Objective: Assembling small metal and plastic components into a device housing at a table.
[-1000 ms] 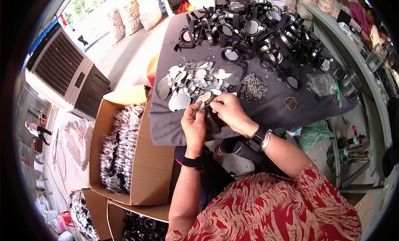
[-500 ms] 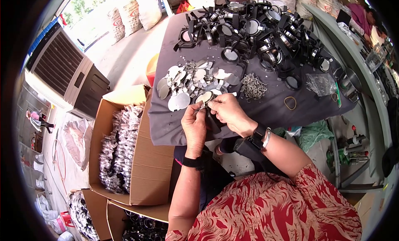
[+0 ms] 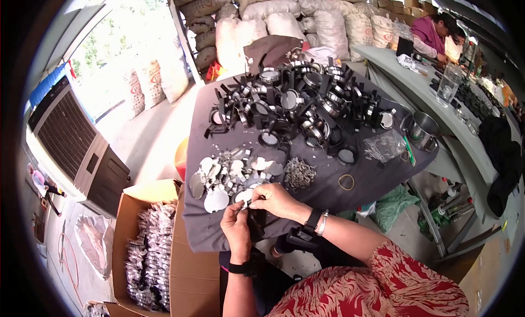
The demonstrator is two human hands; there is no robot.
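Observation:
My left hand and my right hand meet at the near edge of a grey-covered table. Together they pinch a small round mirror piece in a black frame, partly hidden by my fingers. Just beyond my hands lies a scatter of loose round mirrors. To the right of it sits a small heap of tiny metal parts. Farther back is a large pile of black-framed mirrors.
An open cardboard box holding silvery packed parts stands at my left. A rubber band, a clear bag and metal cups lie right. An air cooler stands left. Another person works at a far bench.
My hands have stayed together at the table's near edge, shifting only slightly as they work the small mirror piece. Nothing else moved.

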